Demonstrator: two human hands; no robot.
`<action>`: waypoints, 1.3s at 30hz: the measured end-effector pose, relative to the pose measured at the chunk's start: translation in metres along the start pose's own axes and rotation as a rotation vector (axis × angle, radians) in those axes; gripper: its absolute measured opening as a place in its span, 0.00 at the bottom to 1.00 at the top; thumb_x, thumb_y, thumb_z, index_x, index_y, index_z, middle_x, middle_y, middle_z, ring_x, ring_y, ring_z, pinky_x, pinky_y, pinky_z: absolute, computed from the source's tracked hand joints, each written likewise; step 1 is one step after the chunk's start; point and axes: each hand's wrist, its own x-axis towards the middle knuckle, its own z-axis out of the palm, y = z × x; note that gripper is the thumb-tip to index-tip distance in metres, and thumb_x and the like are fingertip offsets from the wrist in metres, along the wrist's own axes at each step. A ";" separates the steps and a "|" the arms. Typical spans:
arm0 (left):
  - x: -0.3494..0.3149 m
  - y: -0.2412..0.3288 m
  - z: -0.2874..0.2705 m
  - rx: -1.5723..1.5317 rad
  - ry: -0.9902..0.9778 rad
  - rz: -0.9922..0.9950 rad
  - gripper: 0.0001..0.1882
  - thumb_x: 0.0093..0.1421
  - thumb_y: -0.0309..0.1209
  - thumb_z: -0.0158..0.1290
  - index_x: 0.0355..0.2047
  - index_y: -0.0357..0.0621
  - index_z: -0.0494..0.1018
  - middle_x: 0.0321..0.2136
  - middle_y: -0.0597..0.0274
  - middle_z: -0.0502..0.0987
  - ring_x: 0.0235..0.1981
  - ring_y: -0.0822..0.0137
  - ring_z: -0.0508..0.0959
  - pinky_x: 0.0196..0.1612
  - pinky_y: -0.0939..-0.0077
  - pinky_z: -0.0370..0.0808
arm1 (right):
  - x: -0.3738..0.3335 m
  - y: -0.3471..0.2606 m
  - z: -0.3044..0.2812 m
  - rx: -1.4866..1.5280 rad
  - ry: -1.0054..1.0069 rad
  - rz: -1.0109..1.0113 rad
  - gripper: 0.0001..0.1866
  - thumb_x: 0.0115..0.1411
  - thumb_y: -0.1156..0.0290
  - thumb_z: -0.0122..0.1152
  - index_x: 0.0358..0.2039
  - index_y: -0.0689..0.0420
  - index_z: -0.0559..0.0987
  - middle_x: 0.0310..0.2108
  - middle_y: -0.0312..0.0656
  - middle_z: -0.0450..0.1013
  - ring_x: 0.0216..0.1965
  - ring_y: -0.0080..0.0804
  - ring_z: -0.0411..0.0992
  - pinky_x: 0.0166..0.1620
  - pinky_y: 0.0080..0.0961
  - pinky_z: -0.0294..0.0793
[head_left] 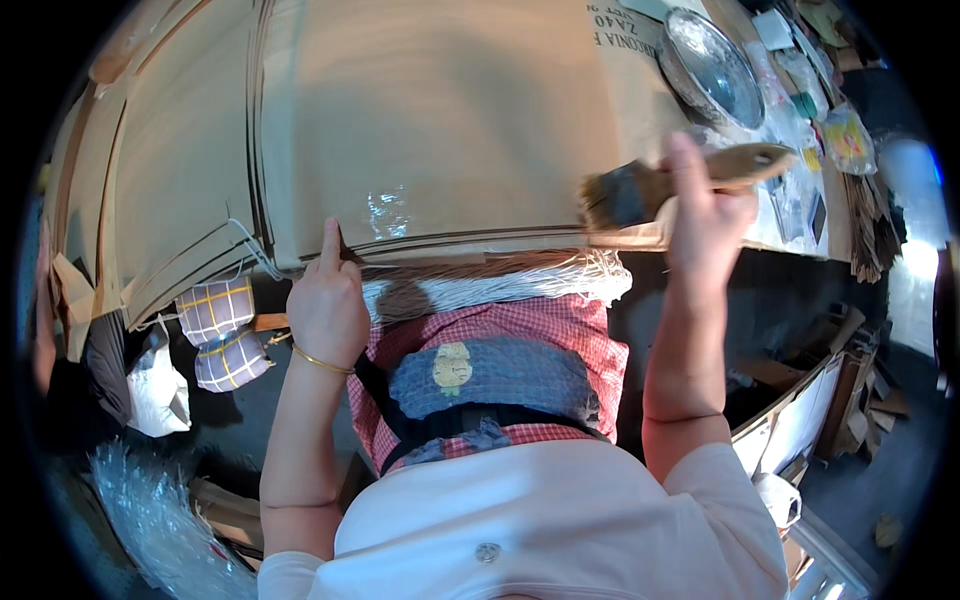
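Observation:
My right hand point(705, 215) is closed round a wide flat paintbrush point(735, 165) with a wooden handle. Its brown bristles point left, low over the right part of a large brown cardboard sheet point(450, 110); I cannot tell whether they touch it. A wet, shiny patch point(388, 212) glistens on the sheet near its front edge. My left hand point(328, 300) is at that edge, left of the patch. Its index finger stretches forward onto the cardboard, while the other fingers are bent and partly hidden.
A round metal basin point(712, 68) stands at the back right, beside plastic bags point(848, 140) and small clutter. White strings point(500, 285) hang along the front edge. Checked cloth bundles point(222, 330) hang at the left. Cardboard scraps point(880, 400) lie low at the right.

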 end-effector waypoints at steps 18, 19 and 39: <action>-0.026 0.015 -0.118 -1.175 -0.118 0.276 0.06 0.55 0.24 0.51 0.24 0.33 0.73 0.21 0.55 0.74 0.21 0.62 0.74 0.25 0.76 0.68 | -0.071 0.035 -0.022 0.106 -0.818 -0.261 0.17 0.53 0.78 0.58 0.46 0.60 0.75 0.39 0.43 0.74 0.39 0.36 0.72 0.44 0.30 0.71; -0.026 0.015 -0.123 -1.102 -0.034 0.230 0.05 0.55 0.23 0.51 0.25 0.33 0.73 0.20 0.56 0.74 0.20 0.63 0.73 0.24 0.76 0.68 | -0.095 0.037 -0.002 0.284 -0.970 -0.303 0.17 0.54 0.75 0.59 0.46 0.58 0.76 0.38 0.41 0.74 0.37 0.35 0.72 0.43 0.31 0.71; 0.040 -0.047 0.008 -0.633 0.228 -0.076 0.06 0.46 0.24 0.60 0.26 0.38 0.76 0.27 0.61 0.73 0.30 0.64 0.74 0.34 0.73 0.70 | -0.006 0.117 -0.009 -0.129 -0.561 -0.095 0.05 0.49 0.79 0.61 0.27 0.60 0.74 0.16 0.30 0.64 0.17 0.16 0.63 0.20 0.13 0.60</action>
